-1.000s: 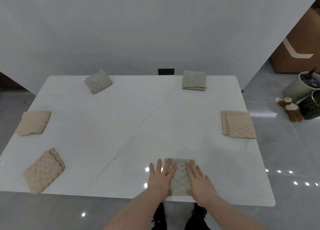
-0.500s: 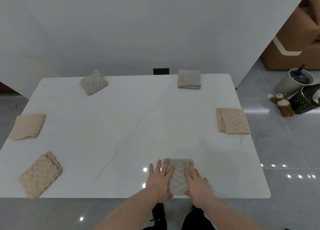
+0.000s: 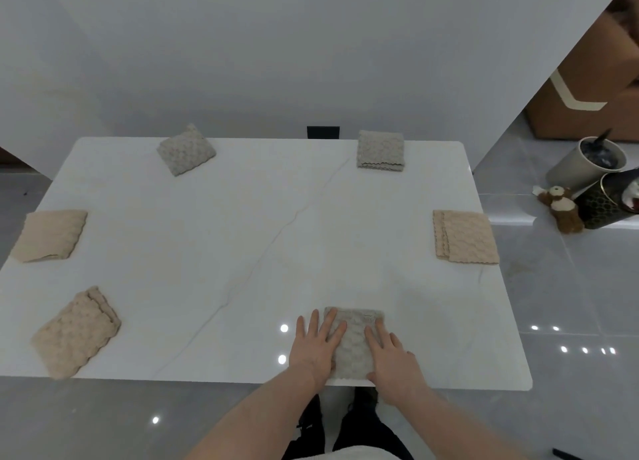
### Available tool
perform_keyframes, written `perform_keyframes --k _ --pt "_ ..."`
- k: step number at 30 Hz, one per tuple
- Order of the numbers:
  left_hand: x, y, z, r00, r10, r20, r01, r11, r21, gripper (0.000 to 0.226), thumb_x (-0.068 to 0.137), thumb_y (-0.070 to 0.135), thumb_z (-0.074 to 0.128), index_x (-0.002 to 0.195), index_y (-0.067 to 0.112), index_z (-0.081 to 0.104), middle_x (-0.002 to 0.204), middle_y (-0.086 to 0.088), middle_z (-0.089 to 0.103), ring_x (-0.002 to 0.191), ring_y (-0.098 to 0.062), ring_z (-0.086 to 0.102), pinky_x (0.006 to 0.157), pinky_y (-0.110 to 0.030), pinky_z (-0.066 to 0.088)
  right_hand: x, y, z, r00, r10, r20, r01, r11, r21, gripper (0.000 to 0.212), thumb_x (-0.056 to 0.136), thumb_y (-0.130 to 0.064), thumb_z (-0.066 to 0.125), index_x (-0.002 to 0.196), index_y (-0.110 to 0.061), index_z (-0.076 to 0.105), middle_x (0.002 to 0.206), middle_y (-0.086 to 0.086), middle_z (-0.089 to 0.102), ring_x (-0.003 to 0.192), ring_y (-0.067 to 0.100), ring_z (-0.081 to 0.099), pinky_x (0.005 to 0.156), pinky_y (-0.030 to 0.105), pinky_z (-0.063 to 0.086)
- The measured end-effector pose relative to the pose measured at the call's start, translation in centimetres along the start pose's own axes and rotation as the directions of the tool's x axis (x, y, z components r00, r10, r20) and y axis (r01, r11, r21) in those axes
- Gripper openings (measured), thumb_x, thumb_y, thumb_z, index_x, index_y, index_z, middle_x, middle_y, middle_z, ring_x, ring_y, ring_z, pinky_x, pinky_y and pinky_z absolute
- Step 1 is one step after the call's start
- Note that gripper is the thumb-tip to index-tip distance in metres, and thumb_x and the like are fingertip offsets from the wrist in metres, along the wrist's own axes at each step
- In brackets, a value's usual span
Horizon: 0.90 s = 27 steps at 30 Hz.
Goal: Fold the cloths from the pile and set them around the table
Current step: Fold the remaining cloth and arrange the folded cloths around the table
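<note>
Both forearms are bare from the wrist to the bottom edge of the frame; no sleeve shows on either. The left hand (image 3: 315, 349) and right hand (image 3: 394, 357) carry no glove, ring, watch or band that can be seen. Below them, dark trousers (image 3: 349, 425) and dark shoes (image 3: 313, 407) are visible. A pale garment edge (image 3: 349, 454) shows at the bottom centre.

Grey cloth (image 3: 352, 345) sides under both hands; cardboard box (image 3: 587, 89) cut off rt.

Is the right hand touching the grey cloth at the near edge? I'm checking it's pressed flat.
Touching. The head view shows the right hand lying flat, fingers straight, on the grey cloth; the left hand rests on it too.
</note>
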<state>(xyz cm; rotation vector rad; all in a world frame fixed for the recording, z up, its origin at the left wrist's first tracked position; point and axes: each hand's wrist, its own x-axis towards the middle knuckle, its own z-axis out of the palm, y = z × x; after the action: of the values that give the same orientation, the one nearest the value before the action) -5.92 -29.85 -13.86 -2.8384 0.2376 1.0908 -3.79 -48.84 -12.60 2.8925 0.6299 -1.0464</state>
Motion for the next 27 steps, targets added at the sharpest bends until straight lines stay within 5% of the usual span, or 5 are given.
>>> perform_keyframes --k 8,15,27 --pt "-1.7 1.1 -3.1 0.997 -0.056 0.06 0.06 0.996 -0.068 0.095 0.097 0.022 0.06 0.162 0.025 -0.009 0.169 -0.011 -0.017 0.154 -0.04 -0.016 0.124 -0.059 -0.003 0.2 1.4 -3.4 0.994 -0.059 0.093 0.06 0.998 -0.007 0.08 0.093 -0.028 0.061 0.159 -0.025 0.016 0.169 0.0 0.003 0.145 0.028 0.027 0.107 0.044 0.041" --pt "-5.1 -2.6 -2.2 0.968 -0.152 -0.202 0.064 0.921 -0.385 0.082 0.091 0.017 0.052 0.161 0.031 0.01 0.169 -0.001 0.007 0.157 -0.031 -0.006 0.126 -0.046 -0.003 1.6 1.1 -7.4 0.981 -0.189 0.031 0.187 0.981 0.055 0.071 0.086 -0.03 0.056 0.152 -0.023 0.03 0.157 0.007 0.022 0.141 0.031 0.031 0.109 0.041 0.042" --pt "-15.2 -13.3 3.4 0.807 -0.563 -0.178 0.326 0.676 -0.66 0.071 0.094 0.026 0.049 0.16 0.034 0.024 0.17 0.004 0.004 0.157 -0.026 -0.006 0.126 -0.04 0.0 4.4 -10.5 -9.8 0.898 -0.44 0.027 0.438 0.898 0.048 0.076 0.096 -0.032 0.053 0.161 -0.027 0.014 0.169 -0.003 -0.003 0.155 0.025 0.006 0.121 0.042 0.028"
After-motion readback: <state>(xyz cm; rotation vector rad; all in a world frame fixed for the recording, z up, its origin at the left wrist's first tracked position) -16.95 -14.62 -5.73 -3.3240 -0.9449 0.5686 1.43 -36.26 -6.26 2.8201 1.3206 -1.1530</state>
